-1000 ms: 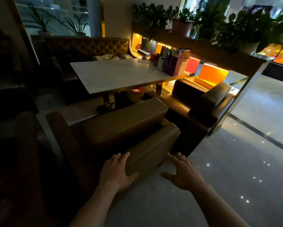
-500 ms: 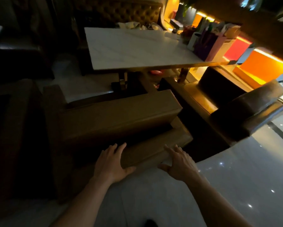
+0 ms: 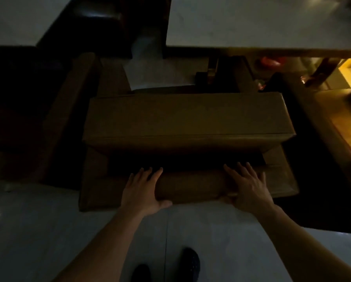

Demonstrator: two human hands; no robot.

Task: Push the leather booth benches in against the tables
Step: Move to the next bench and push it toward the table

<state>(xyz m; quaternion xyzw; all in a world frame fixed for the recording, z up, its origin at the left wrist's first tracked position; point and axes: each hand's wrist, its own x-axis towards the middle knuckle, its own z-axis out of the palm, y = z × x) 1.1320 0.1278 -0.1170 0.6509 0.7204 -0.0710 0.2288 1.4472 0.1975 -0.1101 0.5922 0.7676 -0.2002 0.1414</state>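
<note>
The brown leather bench (image 3: 188,119) fills the middle of the frame, seen from above and behind: its padded seat lies in the centre, and its low backrest (image 3: 191,187) runs across just below, nearest the viewer. A dark gap separates seat from backrest. The bench's far edge sits close under the near edge of the pale table (image 3: 262,23), which spans the upper right of the frame; the table's dark pedestal (image 3: 210,76) stands just beyond the seat.

The left hand (image 3: 143,189) lies flat over the backrest's top, left of centre, fingers spread and pointing toward the table, thumb hooked down over the near face. The right hand (image 3: 247,186) rests the same way right of centre, fingers splayed wide, palm on the leather. Neither hand is closed around anything; both are pressed open against the backrest.

At lower centre, two dark shoes (image 3: 188,261) stand on the glossy grey floor (image 3: 38,231). Another leather bench (image 3: 333,123) runs down the right edge, lit by warm yellow light at upper right. The left side is nearly black, with a second pale tabletop (image 3: 14,19) at upper left. No writing, brand or label can be read anywhere.
</note>
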